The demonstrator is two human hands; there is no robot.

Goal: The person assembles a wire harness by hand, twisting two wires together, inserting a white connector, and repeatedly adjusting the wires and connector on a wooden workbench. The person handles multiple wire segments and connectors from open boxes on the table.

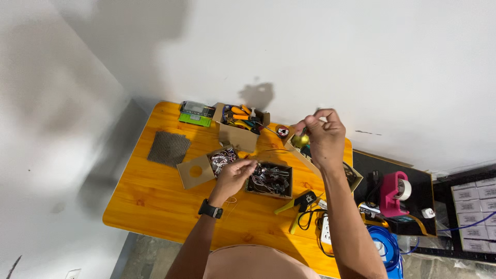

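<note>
Hobby electronics workbench: pliers, wire-filled boxes.

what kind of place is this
Probably a small home electronics workbench: an orange wooden table against a white wall, a box of pliers and cutters, open boxes of small wired parts, and a wire stripper.

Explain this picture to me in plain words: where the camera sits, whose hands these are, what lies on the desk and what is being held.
The camera sits on a person's head and looks down, so both arms are their own. The left hand, with a dark watch on its wrist, pinches something thin over a small cardboard box of wires. The right hand is raised, fingers closed on a small yellowish piece too small to identify. On the orange wooden desk also lie a dark mesh pad, a box of orange-handled tools, yellow-handled pliers and a white power strip. A pink tape dispenser stands on the black surface beside it.
</note>
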